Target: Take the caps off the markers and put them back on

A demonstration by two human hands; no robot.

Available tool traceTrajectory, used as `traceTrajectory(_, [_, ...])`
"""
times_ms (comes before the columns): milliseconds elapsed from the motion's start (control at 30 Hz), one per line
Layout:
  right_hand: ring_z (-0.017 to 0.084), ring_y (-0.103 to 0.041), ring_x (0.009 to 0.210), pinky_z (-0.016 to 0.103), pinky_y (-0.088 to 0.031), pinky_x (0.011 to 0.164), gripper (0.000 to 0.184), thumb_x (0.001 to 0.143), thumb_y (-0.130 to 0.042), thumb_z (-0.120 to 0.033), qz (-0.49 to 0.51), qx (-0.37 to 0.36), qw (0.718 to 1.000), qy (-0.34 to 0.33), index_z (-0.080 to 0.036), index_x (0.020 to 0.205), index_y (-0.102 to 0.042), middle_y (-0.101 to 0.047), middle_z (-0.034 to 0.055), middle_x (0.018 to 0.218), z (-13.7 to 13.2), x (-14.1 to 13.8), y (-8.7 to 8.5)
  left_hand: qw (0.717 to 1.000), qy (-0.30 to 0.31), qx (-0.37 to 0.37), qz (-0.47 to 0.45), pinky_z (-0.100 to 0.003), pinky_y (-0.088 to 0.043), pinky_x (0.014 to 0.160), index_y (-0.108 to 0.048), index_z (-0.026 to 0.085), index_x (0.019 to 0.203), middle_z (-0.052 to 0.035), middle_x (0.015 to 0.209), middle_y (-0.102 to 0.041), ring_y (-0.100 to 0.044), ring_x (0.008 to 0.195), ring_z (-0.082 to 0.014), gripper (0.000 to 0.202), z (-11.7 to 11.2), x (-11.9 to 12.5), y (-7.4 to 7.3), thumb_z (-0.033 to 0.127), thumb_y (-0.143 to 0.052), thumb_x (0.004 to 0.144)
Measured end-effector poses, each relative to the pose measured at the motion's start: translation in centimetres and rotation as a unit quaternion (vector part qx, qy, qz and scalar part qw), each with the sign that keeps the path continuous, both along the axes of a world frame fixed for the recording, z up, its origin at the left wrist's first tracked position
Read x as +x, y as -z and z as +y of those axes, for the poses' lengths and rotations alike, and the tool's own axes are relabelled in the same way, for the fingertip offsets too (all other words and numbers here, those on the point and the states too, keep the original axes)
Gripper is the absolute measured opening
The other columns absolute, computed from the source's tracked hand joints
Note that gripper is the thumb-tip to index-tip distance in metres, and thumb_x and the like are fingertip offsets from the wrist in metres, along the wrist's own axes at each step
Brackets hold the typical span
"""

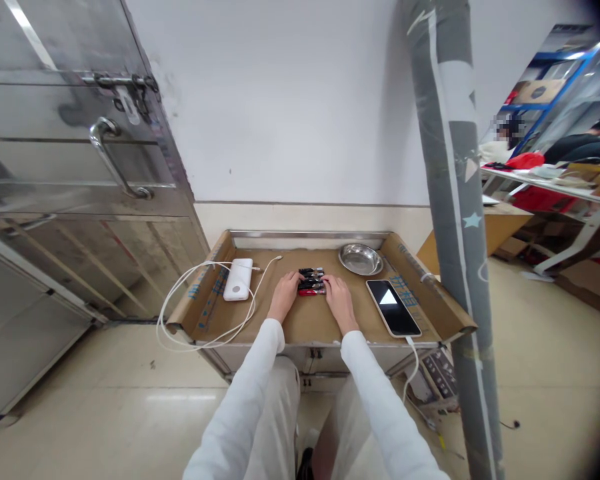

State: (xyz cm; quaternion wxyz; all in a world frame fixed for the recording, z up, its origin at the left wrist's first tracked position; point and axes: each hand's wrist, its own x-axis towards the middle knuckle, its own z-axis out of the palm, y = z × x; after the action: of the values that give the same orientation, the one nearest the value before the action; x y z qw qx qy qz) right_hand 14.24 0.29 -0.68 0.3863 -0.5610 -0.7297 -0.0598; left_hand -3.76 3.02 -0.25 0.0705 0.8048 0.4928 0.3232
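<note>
Several pens [311, 281], mostly black with a red one nearest me, lie side by side crosswise on the brown paper-covered tabletop [307, 327]. At their left ends is my left hand [284, 293], its fingers bent and pressed against them. My right hand [338, 299] closes on the right ends, thumb and fingers near together. Which pens each hand grips is too small to make out fully. Behind my right hand sits a round shallow metal dish [361, 260].
To the left lies a white power bank [239, 280] with a looped white cable [167, 320] hanging over the edge. A phone [393, 308] on a cable lies right. A grey wrapped pole [460, 200] leans beside the table; a metal door [70, 147] stands left. People sit far right.
</note>
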Motion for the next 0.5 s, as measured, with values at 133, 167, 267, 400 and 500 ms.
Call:
traceTrajectory(133, [0.02,-0.061,0.088,0.035,-0.048,0.081,0.031,0.096,-0.031,-0.025,0.05,-0.007,0.998,-0.034,-0.019,0.108,-0.059,-0.067,0.0087,0.097,0.13,0.11,0.41,1.0,-0.014,0.002,0.002,-0.035,-0.045,0.086,-0.056,0.02,0.096,-0.005,0.096,-0.06,-0.057,0.094,-0.0186,0.018,-0.15,-0.08,-0.21,0.011,-0.042,0.089])
traceTrajectory(167, [0.02,-0.062,0.089,0.035,-0.049,0.082,0.031,0.096,-0.031,-0.025,0.055,-0.009,0.998,-0.037,-0.019,0.109,-0.059,-0.067,0.0086,0.098,0.16,0.13,0.52,1.0,-0.019,0.0,0.001,-0.036,-0.045,0.086,-0.055,0.02,0.096,-0.0052,0.096,-0.06,-0.057,0.094,-0.0189,0.017,-0.21,-0.09,-0.26,0.011,-0.043,0.089])
traceTrajectory(267, [0.02,-0.064,0.089,0.035,-0.049,0.083,0.032,0.096,-0.032,-0.026,0.059,-0.016,0.997,-0.036,-0.019,0.111,-0.06,-0.068,0.009,0.099,0.22,0.14,0.78,0.999,-0.032,-0.014,-0.018,-0.036,-0.046,0.086,-0.054,0.018,0.093,-0.006,0.096,-0.059,-0.056,0.096,-0.0194,0.011,-0.37,-0.12,-0.33,0.013,-0.046,0.089])
traceTrajectory(400, [0.02,-0.065,0.086,0.035,-0.05,0.08,0.035,0.096,-0.032,-0.03,0.05,-0.019,0.998,-0.022,-0.019,0.11,-0.062,-0.069,0.0099,0.095,0.27,0.08,0.96,0.998,-0.041,-0.028,-0.04,-0.036,-0.047,0.087,-0.054,0.017,0.092,-0.0066,0.097,-0.059,-0.056,0.097,-0.0192,0.006,-0.37,-0.11,-0.12,0.015,-0.049,0.088])
traceTrajectory(500, [0.02,-0.065,0.084,0.034,-0.05,0.079,0.036,0.097,-0.031,-0.032,0.046,-0.017,0.999,-0.015,-0.019,0.108,-0.063,-0.07,0.0096,0.094,0.32,0.06,1.0,0.997,-0.052,-0.032,-0.05,-0.037,-0.047,0.087,-0.055,0.017,0.092,-0.0065,0.096,-0.058,-0.057,0.096,-0.0193,0.006,-0.16,-0.1,0.19,0.017,-0.05,0.089])
